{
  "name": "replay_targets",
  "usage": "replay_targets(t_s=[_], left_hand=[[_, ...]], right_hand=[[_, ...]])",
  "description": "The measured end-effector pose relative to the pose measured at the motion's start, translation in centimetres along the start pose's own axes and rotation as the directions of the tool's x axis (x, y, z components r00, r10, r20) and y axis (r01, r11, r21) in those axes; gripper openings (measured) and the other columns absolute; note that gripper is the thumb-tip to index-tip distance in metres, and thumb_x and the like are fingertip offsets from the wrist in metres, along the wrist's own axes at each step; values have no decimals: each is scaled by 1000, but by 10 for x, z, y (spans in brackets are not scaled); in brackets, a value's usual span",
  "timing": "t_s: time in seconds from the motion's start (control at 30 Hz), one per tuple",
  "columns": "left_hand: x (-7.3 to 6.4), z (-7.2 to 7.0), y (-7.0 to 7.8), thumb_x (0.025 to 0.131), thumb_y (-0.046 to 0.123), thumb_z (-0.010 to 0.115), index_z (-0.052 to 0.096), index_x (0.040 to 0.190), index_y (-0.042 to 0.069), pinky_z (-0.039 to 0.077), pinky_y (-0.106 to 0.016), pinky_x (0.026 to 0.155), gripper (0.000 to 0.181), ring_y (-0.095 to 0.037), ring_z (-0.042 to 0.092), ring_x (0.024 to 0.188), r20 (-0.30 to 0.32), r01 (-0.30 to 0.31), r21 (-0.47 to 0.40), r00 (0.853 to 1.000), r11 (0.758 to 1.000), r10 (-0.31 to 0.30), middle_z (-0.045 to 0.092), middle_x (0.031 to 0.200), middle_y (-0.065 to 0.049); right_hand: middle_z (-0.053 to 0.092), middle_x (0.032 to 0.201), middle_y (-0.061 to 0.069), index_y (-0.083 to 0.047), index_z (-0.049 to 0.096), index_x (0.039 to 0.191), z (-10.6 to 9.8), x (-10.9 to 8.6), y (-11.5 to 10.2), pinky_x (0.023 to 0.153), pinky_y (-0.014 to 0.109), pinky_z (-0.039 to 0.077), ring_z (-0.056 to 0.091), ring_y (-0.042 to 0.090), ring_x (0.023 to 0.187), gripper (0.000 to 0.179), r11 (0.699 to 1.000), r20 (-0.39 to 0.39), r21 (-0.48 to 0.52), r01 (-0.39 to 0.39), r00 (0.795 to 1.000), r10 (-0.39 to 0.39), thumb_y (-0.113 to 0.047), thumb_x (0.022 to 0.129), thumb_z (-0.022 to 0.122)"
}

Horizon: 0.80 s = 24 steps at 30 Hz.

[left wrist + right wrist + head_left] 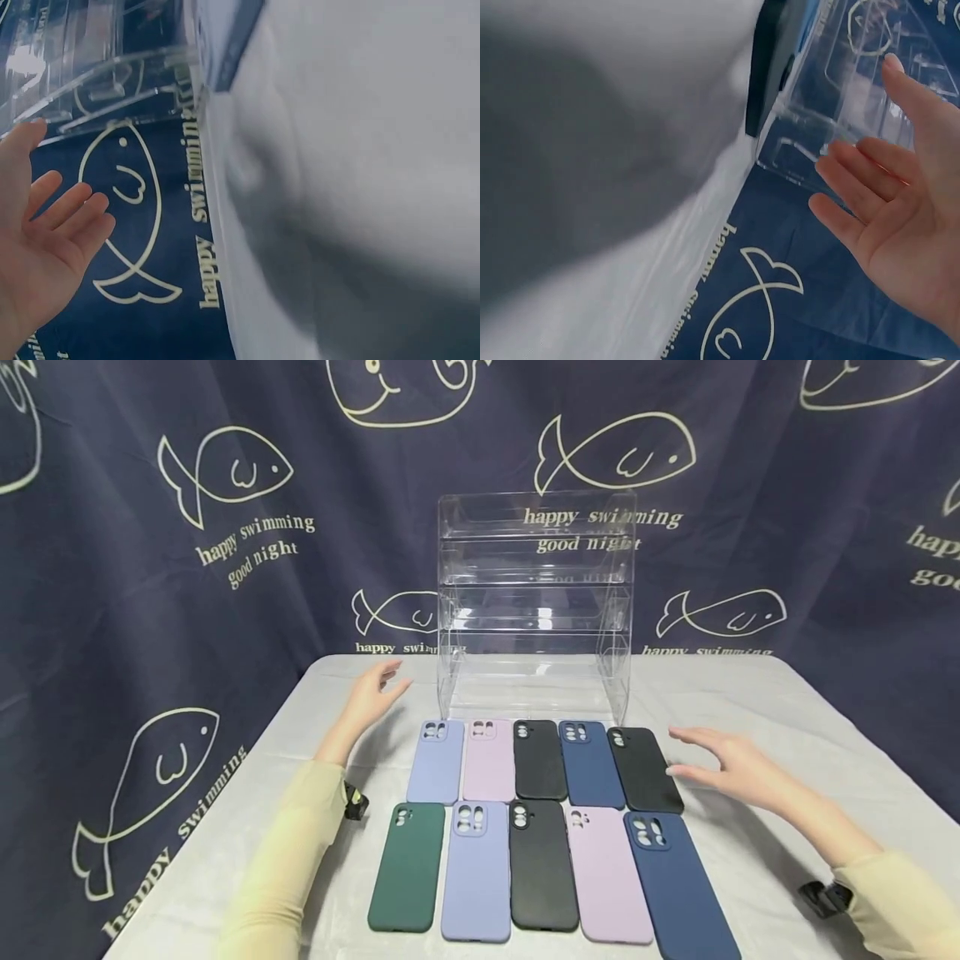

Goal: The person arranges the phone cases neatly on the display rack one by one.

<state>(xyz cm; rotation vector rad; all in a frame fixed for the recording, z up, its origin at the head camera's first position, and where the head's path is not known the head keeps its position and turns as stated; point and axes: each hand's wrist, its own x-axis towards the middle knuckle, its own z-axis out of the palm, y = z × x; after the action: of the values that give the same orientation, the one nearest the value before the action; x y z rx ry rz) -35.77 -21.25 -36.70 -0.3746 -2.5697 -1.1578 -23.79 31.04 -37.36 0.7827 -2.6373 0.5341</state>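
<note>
My left hand (369, 697) hovers over the table, left of the clear tiered stand (536, 610), its fingers relaxed and holding nothing. Nearest to it lies a light blue phone case (437, 764). On the other side my right hand (738, 766) is held with thumb and fingers spread apart, the fingertips close beside a black phone case (647, 770). Between these two, the back row has a pink case (490, 762), a black case (540, 762) and a dark blue case (592, 766). In both wrist views the palms show bare.
A front row holds a green case (407, 868), a light blue case (476, 877), a black case (544, 870), a pink case (611, 881) and a dark blue case (684, 893). White cloth covers the table (780, 702). Behind hangs a navy curtain (375, 485) with fish drawings.
</note>
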Motion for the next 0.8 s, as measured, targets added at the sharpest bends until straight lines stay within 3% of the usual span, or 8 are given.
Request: replay_targets(t_s=[0.27, 0.4, 0.57, 0.67, 0.8], left_hand=[[17, 21, 12, 90, 18, 63, 51, 128, -4, 48, -41, 101, 45, -37, 55, 117, -3, 9, -147, 1000, 989, -9, 56, 128, -24], [19, 30, 14, 91, 17, 62, 49, 130, -3, 49, -40, 100, 46, -36, 56, 117, -1, 44, -224, 999, 974, -46, 55, 130, -22], [19, 35, 18, 91, 21, 61, 47, 134, 1, 47, -38, 102, 49, -34, 54, 119, 8, 85, -288, 996, 954, -86, 55, 132, -19], [18, 36, 21, 92, 15, 60, 43, 137, 0, 51, -37, 98, 50, -36, 53, 119, 51, 117, -391, 993, 913, -106, 51, 134, -22], [16, 35, 26, 92, 5, 56, 35, 140, -5, 52, -36, 95, 53, -42, 49, 122, 169, 199, -536, 978, 820, -127, 44, 137, -28]], right_hand=[[68, 111, 10, -4, 61, 121, 3, -12, -16, 84, 48, 52, 64, 29, 99, 53, 997, 65, 57, -45, 997, 41, -31, 78, 76], [69, 109, 6, -4, 63, 118, 7, -18, -19, 83, 33, 56, 65, 21, 96, 49, 995, 64, 95, -30, 998, 24, -28, 77, 77], [69, 99, 5, -2, 66, 108, 12, -25, -23, 75, 22, 56, 64, 10, 85, 41, 983, 34, 176, 54, 998, -61, -19, 73, 79], [69, 94, 5, -2, 67, 104, 13, -29, -24, 69, 24, 57, 62, 7, 79, 35, 969, 65, 240, 57, 995, -75, -16, 74, 78], [70, 92, 6, -1, 66, 102, 11, -33, -22, 67, 25, 57, 62, 4, 77, 31, 953, 145, 304, 14, 988, -61, -14, 76, 76]])
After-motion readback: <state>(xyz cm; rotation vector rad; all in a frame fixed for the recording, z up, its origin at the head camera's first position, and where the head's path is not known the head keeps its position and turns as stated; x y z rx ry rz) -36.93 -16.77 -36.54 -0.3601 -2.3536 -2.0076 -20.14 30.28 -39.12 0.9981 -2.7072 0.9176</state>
